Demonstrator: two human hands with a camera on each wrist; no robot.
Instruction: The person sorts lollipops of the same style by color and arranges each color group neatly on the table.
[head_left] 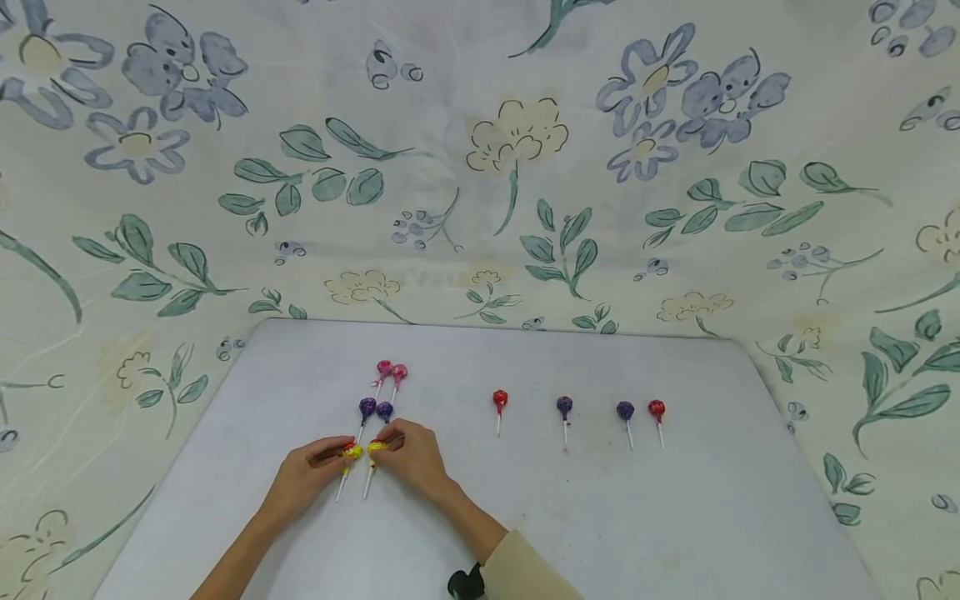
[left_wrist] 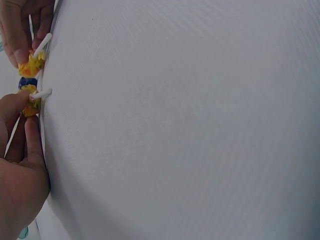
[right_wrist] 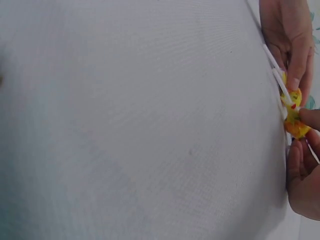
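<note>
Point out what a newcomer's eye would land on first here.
Probably the two yellow lollipops left of centre on the white tabletop, one pinched by the left hand, the other by the right hand. Just beyond them lie a purple pair and a pink pair, while two red and two purple lollipops form a loose row farther right. Behind everything, the flowered cloth fills the background.

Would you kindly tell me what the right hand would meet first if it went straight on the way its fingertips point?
Probably the left yellow lollipop, pinched by the left hand, just beyond the right yellow lollipop that the right hand holds; depth is unclear.
</note>
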